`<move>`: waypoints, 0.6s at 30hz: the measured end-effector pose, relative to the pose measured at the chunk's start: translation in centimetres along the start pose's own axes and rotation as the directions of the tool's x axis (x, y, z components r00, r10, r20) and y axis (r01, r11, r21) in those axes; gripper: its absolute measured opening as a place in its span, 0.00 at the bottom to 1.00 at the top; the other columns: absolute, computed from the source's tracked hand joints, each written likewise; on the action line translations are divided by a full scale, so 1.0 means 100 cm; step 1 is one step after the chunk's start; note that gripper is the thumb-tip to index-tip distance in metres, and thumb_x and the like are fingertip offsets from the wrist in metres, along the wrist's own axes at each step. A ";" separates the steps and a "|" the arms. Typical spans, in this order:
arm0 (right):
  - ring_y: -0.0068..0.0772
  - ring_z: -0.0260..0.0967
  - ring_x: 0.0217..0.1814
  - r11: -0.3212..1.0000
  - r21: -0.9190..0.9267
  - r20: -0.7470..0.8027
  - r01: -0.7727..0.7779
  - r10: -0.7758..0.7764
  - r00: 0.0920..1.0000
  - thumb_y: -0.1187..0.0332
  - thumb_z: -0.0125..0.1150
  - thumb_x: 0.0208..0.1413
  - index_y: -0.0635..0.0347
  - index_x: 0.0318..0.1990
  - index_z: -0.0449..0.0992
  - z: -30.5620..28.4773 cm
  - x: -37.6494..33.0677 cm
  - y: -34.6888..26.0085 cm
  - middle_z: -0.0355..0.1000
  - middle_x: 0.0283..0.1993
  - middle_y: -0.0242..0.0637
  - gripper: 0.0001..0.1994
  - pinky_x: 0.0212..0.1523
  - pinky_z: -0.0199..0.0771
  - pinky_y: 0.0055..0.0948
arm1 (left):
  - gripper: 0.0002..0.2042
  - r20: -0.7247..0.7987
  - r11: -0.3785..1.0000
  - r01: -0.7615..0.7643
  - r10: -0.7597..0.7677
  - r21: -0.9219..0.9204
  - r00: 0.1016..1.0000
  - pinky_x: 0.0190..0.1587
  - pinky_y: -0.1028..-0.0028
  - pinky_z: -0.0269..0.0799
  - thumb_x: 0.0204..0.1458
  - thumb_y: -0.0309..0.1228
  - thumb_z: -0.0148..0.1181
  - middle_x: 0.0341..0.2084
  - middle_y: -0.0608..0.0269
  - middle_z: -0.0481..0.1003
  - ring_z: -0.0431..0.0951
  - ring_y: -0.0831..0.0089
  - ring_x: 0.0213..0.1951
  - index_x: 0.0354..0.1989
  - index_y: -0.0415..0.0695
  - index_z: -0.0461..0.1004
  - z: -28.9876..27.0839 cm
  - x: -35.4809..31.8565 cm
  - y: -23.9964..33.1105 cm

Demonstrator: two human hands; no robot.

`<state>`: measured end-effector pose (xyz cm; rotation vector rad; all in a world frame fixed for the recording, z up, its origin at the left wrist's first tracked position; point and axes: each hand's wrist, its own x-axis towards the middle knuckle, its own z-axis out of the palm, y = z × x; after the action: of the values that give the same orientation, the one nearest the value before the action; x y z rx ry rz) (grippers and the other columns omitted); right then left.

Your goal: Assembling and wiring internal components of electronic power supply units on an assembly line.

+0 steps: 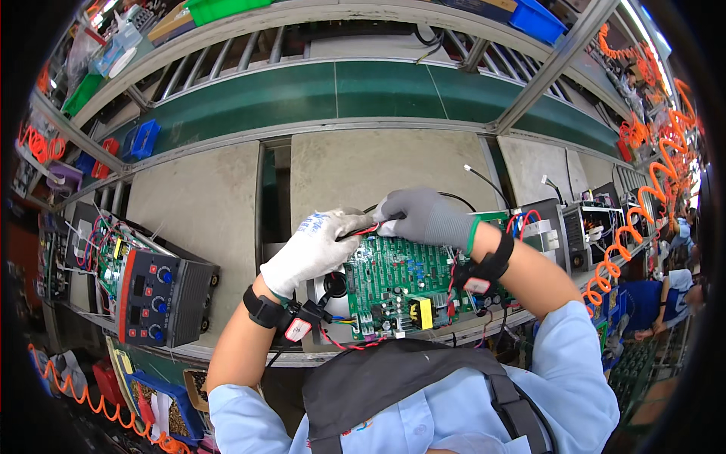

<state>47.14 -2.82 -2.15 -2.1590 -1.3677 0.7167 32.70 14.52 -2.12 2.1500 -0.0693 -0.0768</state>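
Note:
A green circuit board (401, 276) full of small parts lies in front of me, with a yellow transformer (421, 312) near its front edge. Over its far left corner, my two hands meet at a bundle of red and black wires (366, 230). My left hand (321, 244), in a white glove, is closed with its fingers on the bundle. My right hand (426, 219), in a grey glove, pinches the same wires from the right. Its fingertips are partly hidden.
At the left stands a black and red control unit (162, 295) with blue knobs. An open metal chassis (586, 234) sits at the right. A green conveyor belt (302, 98) runs behind the bench. Coiled orange hoses (639, 208) hang at the right; a blue bin (170, 405) of small parts stands lower left.

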 end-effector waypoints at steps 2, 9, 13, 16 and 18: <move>0.41 0.74 0.37 0.986 -0.165 0.104 -0.011 0.028 0.994 0.64 0.67 0.44 0.59 0.33 0.78 -0.014 0.011 -0.013 0.76 0.34 0.41 0.11 0.40 0.72 0.34 | 0.18 -0.032 0.994 -0.043 0.047 0.102 0.998 0.47 0.68 0.72 0.48 0.27 0.53 0.44 0.48 0.76 0.77 0.57 0.44 0.48 0.37 0.74 -0.001 -0.002 0.001; 0.50 0.71 0.34 0.992 -0.127 0.256 0.015 0.018 0.966 0.60 0.70 0.36 0.59 0.26 0.73 -0.020 0.034 -0.009 0.73 0.29 0.45 0.15 0.34 0.68 0.42 | 0.16 0.039 0.961 -0.154 0.149 0.231 0.988 0.38 0.65 0.73 0.48 0.27 0.55 0.39 0.46 0.76 0.78 0.52 0.35 0.46 0.36 0.74 -0.004 0.006 0.010; 0.47 0.71 0.31 0.988 -0.139 0.193 0.067 -0.039 0.980 0.61 0.72 0.34 0.61 0.25 0.74 -0.006 0.034 0.007 0.73 0.27 0.44 0.16 0.31 0.67 0.42 | 0.16 0.103 0.977 -0.063 0.042 0.206 0.994 0.47 0.62 0.71 0.48 0.30 0.53 0.44 0.47 0.75 0.75 0.49 0.43 0.44 0.37 0.74 0.001 0.013 0.012; 0.45 0.71 0.30 0.996 -0.084 0.223 0.013 0.006 0.975 0.60 0.73 0.34 0.62 0.24 0.74 -0.010 0.037 0.005 0.73 0.27 0.44 0.16 0.30 0.66 0.41 | 0.16 0.149 0.962 -0.020 -0.022 0.271 0.989 0.46 0.64 0.71 0.48 0.31 0.55 0.43 0.47 0.75 0.77 0.51 0.41 0.44 0.36 0.75 0.001 0.017 0.019; 0.37 0.72 0.32 1.000 -0.030 0.251 -0.002 0.009 0.968 0.60 0.73 0.35 0.61 0.27 0.77 -0.017 0.038 0.006 0.75 0.29 0.41 0.15 0.34 0.68 0.37 | 0.17 0.107 0.978 0.034 -0.057 0.208 0.993 0.46 0.66 0.72 0.49 0.31 0.57 0.45 0.45 0.74 0.77 0.52 0.42 0.47 0.36 0.74 -0.002 0.012 0.023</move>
<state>50.04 0.25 -1.93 -2.1522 -1.5062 1.0073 33.88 13.34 -0.12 2.3536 -0.0974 -0.2263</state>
